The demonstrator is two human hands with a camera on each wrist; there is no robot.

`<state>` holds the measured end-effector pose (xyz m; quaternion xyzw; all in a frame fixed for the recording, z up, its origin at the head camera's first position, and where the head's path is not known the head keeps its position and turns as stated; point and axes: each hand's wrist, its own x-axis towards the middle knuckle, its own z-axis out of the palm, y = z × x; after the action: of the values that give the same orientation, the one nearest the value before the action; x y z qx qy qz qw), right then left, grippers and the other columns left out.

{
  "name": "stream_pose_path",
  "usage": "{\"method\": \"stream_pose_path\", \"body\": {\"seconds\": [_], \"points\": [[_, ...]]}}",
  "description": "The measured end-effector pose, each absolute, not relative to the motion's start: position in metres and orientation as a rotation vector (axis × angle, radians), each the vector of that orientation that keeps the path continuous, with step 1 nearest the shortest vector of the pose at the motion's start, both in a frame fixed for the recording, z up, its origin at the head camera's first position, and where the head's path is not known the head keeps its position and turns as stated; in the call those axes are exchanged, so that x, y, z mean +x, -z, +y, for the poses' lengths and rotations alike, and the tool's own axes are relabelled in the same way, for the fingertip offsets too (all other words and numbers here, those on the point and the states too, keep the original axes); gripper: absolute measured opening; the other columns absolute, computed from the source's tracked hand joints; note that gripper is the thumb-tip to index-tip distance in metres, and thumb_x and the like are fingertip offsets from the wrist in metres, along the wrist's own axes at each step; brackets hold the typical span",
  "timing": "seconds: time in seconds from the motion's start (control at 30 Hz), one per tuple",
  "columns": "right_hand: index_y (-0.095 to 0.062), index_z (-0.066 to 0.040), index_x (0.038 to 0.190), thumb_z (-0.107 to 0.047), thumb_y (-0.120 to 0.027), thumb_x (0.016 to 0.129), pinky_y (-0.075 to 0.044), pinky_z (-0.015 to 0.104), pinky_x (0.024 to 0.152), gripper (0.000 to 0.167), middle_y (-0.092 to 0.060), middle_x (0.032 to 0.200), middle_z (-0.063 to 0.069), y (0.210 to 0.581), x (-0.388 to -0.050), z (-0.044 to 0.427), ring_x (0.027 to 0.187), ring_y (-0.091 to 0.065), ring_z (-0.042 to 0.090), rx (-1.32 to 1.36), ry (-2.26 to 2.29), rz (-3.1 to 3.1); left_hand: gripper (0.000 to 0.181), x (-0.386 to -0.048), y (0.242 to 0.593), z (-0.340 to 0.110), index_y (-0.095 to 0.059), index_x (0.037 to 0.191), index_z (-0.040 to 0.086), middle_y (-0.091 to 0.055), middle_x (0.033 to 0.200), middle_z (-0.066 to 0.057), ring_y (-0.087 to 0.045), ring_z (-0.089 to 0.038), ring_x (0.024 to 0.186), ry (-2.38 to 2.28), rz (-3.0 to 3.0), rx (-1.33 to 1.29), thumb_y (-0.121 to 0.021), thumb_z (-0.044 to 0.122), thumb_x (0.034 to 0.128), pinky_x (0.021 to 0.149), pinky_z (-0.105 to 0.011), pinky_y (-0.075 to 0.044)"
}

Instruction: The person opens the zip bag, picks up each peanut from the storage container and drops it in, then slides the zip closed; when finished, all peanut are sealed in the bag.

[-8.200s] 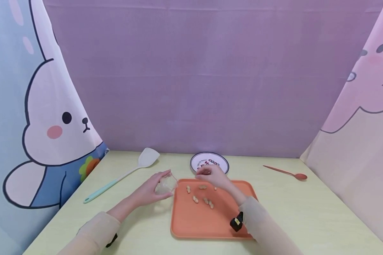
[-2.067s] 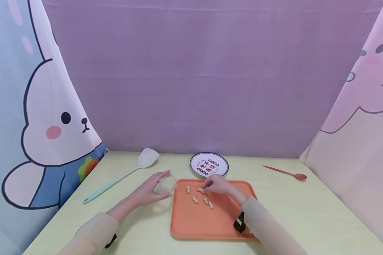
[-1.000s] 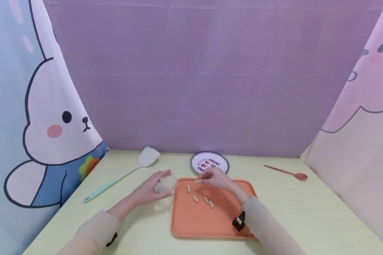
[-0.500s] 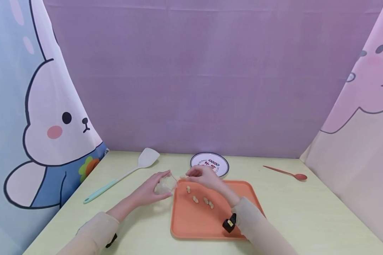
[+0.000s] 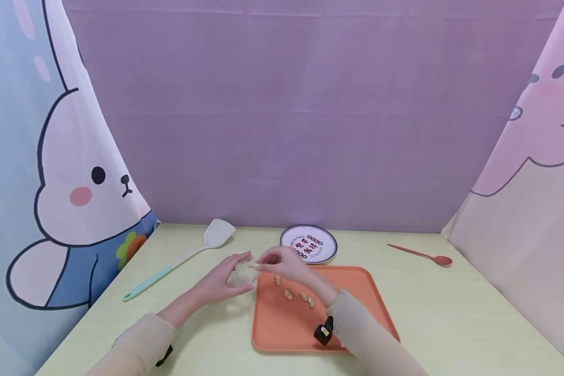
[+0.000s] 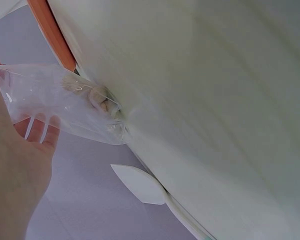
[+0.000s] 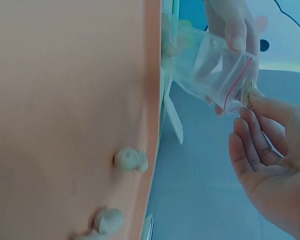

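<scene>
My left hand (image 5: 222, 282) holds a clear zip-lock bag (image 6: 45, 95) with its mouth towards the right, fingers on one side and thumb on the other. Several peanuts (image 6: 101, 99) sit at the bottom of the bag in the left wrist view. At the bag's mouth, marked by a red strip, my right hand (image 5: 285, 262) pinches one peanut (image 7: 250, 95) between thumb and fingertips. Below that hand lies an orange tray (image 5: 296, 334), with several unshelled peanuts (image 5: 288, 294) spread over its upper left part.
Behind the tray is a white plate (image 5: 326, 248) with red characters and a dark rim. A spatula (image 5: 178, 262) with a mint handle lies to the left. Far right on the pale table (image 5: 451, 313) lies a reddish spoon (image 5: 442, 260). A purple cloth (image 5: 282, 130) closes off the back.
The right hand picked a peanut off the tray's upper part and carried it left to the bag's mouth. The left hand and bag stay in place.
</scene>
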<state>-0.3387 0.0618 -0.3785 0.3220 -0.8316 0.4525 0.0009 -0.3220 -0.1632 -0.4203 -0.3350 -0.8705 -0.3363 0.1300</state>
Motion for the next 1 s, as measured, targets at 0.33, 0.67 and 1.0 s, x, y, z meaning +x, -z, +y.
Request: {"method": "stream_pose_path", "body": {"seconds": [0.33,0.67,1.0], "points": [[-0.071,-0.003,0.099,-0.018,-0.070,0.085,-0.051,0.018,0.066,0.021,-0.071,0.085,0.003,0.383,-0.340,0.058,0.070,-0.061,0.002,1.022,-1.367,-2.609,0.076,-0.325,0.423,-0.164,-0.040,0.140,0.004,-0.055,0.129,-0.005,-0.053,-0.020,0.116,0.955,-2.504,-0.993,-0.073,0.036,0.0801,0.093,-0.038,-0.048],[-0.072,-0.008,0.096,-0.020,-0.069,0.085,-0.050,0.019,0.065,0.016,-0.071,0.085,0.003,0.379,-0.337,0.069,0.072,-0.061,0.006,1.024,-1.389,-2.594,0.076,-0.323,0.421,-0.164,-0.041,0.139,0.003,-0.055,0.129,-0.007,-0.054,-0.022,0.115,0.958,-2.504,-0.990,-0.074,0.034,0.0793,0.093,-0.039,-0.049],[-0.072,-0.008,0.094,-0.019,-0.068,0.086,-0.051,0.020,0.067,0.014,-0.070,0.084,0.000,0.375,-0.328,0.090,0.073,-0.062,0.007,0.973,-1.343,-2.604,0.076,-0.324,0.423,-0.164,-0.040,0.140,0.003,-0.055,0.130,-0.006,-0.053,-0.021,0.116,0.946,-2.512,-0.992,-0.074,0.035,0.0796,0.094,-0.039,-0.048]]}}
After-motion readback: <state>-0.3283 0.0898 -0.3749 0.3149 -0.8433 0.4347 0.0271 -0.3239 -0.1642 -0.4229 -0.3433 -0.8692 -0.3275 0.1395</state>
